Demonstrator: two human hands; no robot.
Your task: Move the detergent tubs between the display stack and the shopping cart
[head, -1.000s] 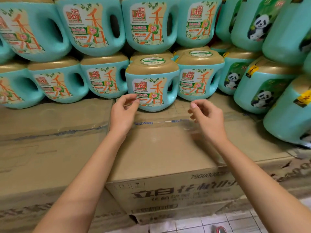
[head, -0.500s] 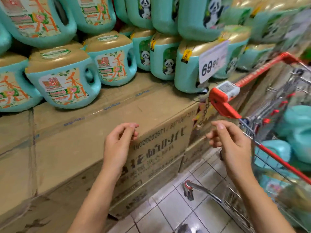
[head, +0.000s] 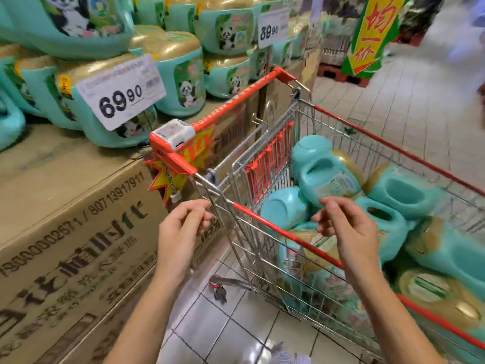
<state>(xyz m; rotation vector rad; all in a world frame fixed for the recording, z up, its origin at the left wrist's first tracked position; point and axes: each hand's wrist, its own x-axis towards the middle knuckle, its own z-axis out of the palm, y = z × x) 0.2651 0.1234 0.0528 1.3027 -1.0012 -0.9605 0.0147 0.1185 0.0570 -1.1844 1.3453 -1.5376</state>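
Note:
Teal detergent tubs with gold lids (head: 183, 72) are stacked on cardboard cases at the upper left. A wire shopping cart (head: 262, 227) with red trim stands at the right and holds several teal tubs (head: 325, 172) lying on their sides. My left hand (head: 181, 227) hovers just left of the cart's near corner, fingers loosely curled, holding nothing. My right hand (head: 346, 227) hangs over the cart's red side rail above the tubs, fingers also loosely curled and empty.
Brown cardboard cases (head: 73, 222) form the display base at the left. Price cards read 69.90 (head: 120, 93) and 39.90 (head: 273, 27). The red cart handle (head: 236, 101) with a coin lock (head: 172, 135) lies against the stack. Tiled floor (head: 406, 106) stretches to the right.
The view has swung right from the display stack to the cart. Both hands moved with it, from above the cardboard case to the cart's near corner, still empty.

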